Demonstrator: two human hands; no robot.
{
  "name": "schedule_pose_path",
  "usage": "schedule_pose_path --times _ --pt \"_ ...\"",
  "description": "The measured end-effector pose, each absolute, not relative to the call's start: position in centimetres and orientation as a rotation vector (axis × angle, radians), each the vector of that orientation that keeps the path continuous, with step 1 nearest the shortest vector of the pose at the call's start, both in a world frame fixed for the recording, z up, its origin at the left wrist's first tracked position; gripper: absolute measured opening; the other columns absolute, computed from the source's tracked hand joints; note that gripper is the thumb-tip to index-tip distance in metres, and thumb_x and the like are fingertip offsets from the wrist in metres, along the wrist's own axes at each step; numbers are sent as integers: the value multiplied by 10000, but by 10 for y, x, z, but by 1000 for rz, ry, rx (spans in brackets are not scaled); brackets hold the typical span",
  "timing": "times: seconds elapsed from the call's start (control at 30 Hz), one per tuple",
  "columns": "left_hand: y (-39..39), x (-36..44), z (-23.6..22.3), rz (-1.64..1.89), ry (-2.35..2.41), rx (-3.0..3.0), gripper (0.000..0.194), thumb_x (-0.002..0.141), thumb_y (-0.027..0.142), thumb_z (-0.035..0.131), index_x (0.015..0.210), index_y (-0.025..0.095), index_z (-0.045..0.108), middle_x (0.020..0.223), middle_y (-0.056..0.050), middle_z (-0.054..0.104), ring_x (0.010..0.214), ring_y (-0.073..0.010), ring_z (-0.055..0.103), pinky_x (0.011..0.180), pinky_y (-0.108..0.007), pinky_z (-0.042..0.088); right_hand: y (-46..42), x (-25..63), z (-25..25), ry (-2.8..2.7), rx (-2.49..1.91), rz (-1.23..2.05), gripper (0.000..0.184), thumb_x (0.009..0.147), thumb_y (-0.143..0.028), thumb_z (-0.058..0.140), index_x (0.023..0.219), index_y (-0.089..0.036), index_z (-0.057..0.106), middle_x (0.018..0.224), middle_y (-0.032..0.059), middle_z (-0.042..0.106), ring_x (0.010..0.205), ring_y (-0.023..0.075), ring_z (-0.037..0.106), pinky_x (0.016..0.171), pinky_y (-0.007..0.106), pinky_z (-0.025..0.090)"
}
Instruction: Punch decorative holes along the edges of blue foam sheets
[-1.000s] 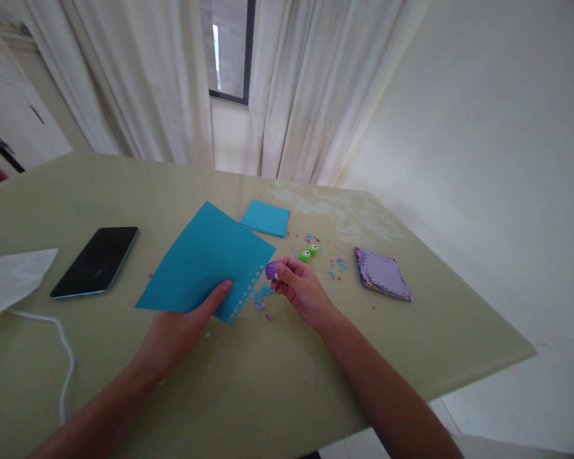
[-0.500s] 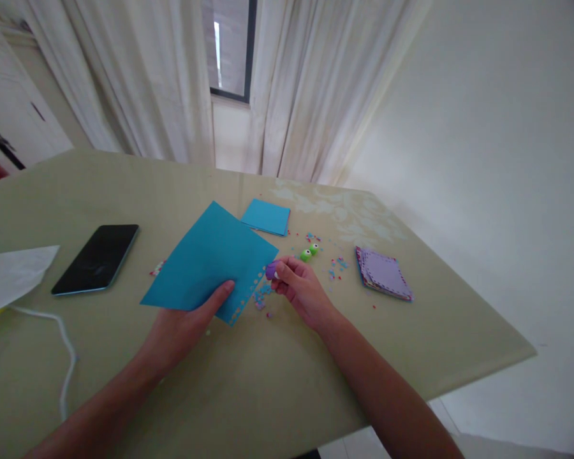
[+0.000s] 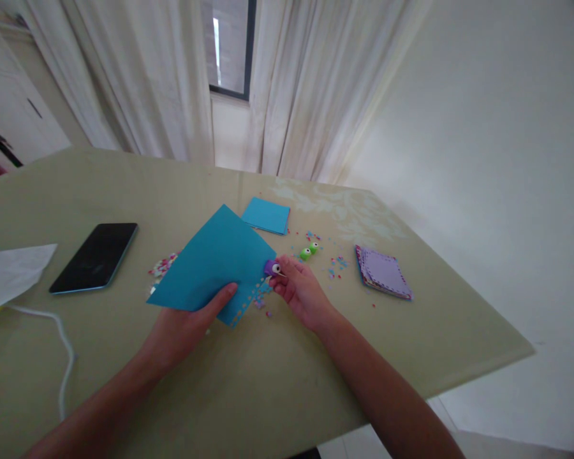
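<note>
two of your hands are above the tabletop [image 3: 249, 395], neither spread wide. your left hand [image 3: 179, 328] pinches the blue sheet [image 3: 210, 261], thumb on top, its other fingers hidden beneath. your right hand [image 3: 299, 293] has its fingers closed around the purple punch [image 3: 270, 268], which sits at the sheet's right edge, just above a row of small holes. beyond lie the blue squares [image 3: 266, 215], nearer the tabletop's far edge; the lilac stack [image 3: 386, 274] rests towards its right edge, with two green figures [image 3: 306, 254] between your right hand and that stack.
</note>
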State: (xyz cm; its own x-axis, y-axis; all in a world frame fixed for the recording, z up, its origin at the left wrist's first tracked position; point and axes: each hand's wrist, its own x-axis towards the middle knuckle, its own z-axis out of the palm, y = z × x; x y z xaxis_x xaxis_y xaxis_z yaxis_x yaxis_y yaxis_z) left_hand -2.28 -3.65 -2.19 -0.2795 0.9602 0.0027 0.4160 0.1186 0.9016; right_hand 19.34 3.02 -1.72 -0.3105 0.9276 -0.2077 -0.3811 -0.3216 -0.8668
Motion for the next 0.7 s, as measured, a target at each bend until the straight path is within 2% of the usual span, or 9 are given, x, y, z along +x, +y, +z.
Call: schedule_pose_path --times 0.17,0.33,0.43,0.57,0.7 --pt "-36 -23 -22 1097 1760 1345 511 847 543 720 1278 269 725 1410 -88 721 1374 -353 619 1242 -526 404 29 193 -13 -885 -894 1824 448 644 -498 985 854 -186 743 831 -3 736 655 86 653 595 188 513" --pt "-36 -22 -22 1115 1758 1370 471 851 533 721 1247 278 741 1318 -91 768 1332 -349 654 1222 -527 431 26 193 -9 -835 -917 1858 389 642 -378 1006 814 -186 715 758 -32 696 589 63 582 554 178 463" --pt "-36 -22 -21 1116 1773 1379 449 849 531 721 1222 283 751 1286 -88 781 1327 -350 658 1220 -528 433 26 193 -9 -851 -920 1870 376 645 -374 1004 797 -170 727 718 -41 654 576 52 536 546 171 438" --pt "-36 -23 -20 1080 1727 1425 469 859 545 690 1235 269 743 1346 -89 755 1337 -337 653 1224 -520 428 26 192 -9 -884 -936 1864 393 643 -408 1002 790 -166 729 695 -40 623 586 59 517 540 178 415" --pt "-35 -22 -23 1118 1754 1405 498 841 562 705 1240 266 736 1356 -91 749 1371 -344 624 1256 -532 375 26 191 -9 -902 -930 1858 436 624 -440 1007 768 -169 697 664 -50 574 573 59 463 504 181 334"
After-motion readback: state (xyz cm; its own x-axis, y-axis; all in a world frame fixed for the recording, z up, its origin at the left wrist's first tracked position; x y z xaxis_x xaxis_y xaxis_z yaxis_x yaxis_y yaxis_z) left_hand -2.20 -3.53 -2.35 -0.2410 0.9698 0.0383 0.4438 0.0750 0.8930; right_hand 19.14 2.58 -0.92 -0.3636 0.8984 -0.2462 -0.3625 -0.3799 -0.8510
